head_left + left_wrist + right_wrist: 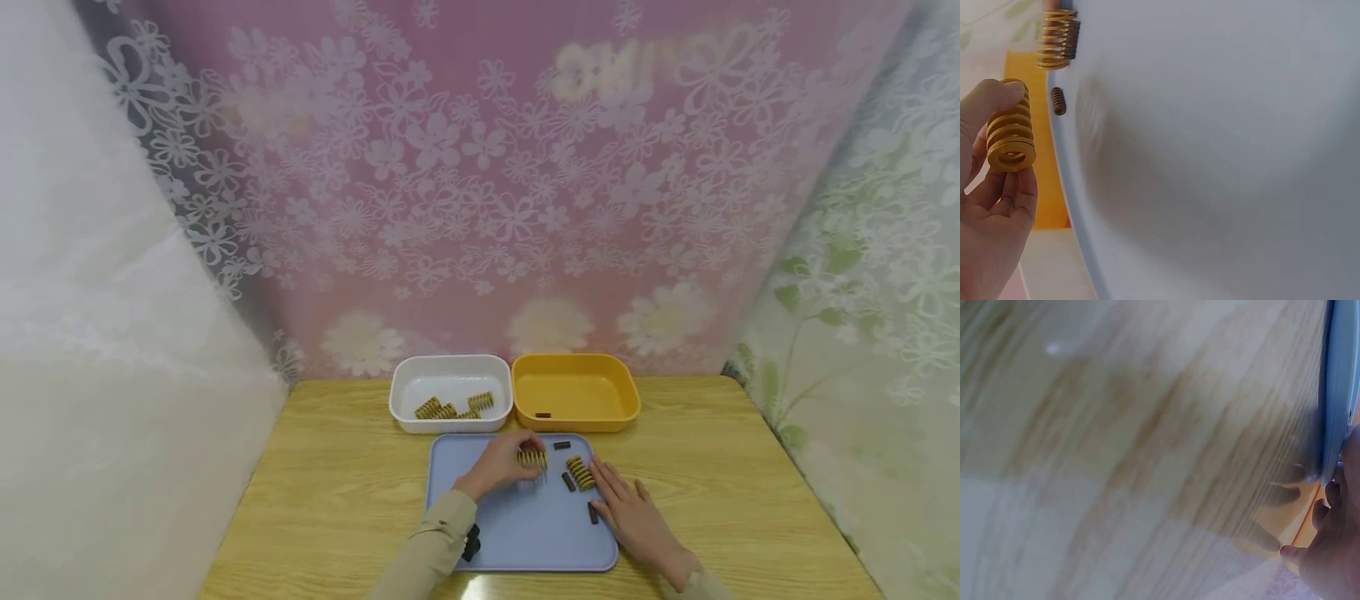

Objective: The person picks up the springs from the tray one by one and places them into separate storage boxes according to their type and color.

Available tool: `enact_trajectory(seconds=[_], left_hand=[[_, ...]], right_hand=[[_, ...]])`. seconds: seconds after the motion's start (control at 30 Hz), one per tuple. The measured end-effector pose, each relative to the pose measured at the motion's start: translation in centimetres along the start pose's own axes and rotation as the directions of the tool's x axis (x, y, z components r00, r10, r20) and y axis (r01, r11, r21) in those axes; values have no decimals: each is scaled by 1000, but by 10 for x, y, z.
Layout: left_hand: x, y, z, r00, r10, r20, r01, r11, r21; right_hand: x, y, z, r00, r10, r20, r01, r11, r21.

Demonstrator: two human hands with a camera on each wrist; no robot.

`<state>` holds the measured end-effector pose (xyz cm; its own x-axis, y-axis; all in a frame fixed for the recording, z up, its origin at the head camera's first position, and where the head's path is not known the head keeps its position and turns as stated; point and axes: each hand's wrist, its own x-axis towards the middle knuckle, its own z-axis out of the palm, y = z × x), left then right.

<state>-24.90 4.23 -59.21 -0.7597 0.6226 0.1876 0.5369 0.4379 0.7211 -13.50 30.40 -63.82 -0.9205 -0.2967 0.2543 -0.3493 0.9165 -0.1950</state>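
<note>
My left hand holds a large yellow coil spring above the blue tray. In the left wrist view, the thumb lies on one side of this spring and fingertips support the other. My right hand lies with extended fingers at the tray's right edge, beside another yellow spring. Small dark springs lie around it: one near the back, one left of the yellow spring, and one by the right thumb. The right wrist view shows only part of the right hand.
Behind the tray stand a white bin with several yellow springs and an orange-yellow bin containing a small dark spring. A black object shows by the left sleeve. Wooden tabletop surrounds the tray.
</note>
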Motion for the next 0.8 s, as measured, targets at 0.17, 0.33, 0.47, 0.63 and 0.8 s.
enact_trajectory(seconds=[0.17, 0.33, 0.47, 0.63, 0.8], left_hand=[[-3, 0, -8, 1000, -15, -13, 15, 1000, 1], [-7, -3, -17, 999, -27, -23, 26, 999, -20], [-9, -8, -24, 999, -32, -36, 31, 999, -30], [-9, -15, -37, 995, -53, -82, 52, 998, -21], [-9, -20, -61, 986, -52, -159, 56, 998, 23]], right_hand=[[2, 1, -1, 999, 27, 41, -29, 998, 46], [1, 2, 1, 1000, 8, 17, -9, 999, 41], [0, 3, 3, 1000, 5, -1, -5, 999, 42], [2, 0, -1, 997, 40, 63, -43, 998, 50], [3, -2, -3, 994, 53, 94, -57, 997, 45]])
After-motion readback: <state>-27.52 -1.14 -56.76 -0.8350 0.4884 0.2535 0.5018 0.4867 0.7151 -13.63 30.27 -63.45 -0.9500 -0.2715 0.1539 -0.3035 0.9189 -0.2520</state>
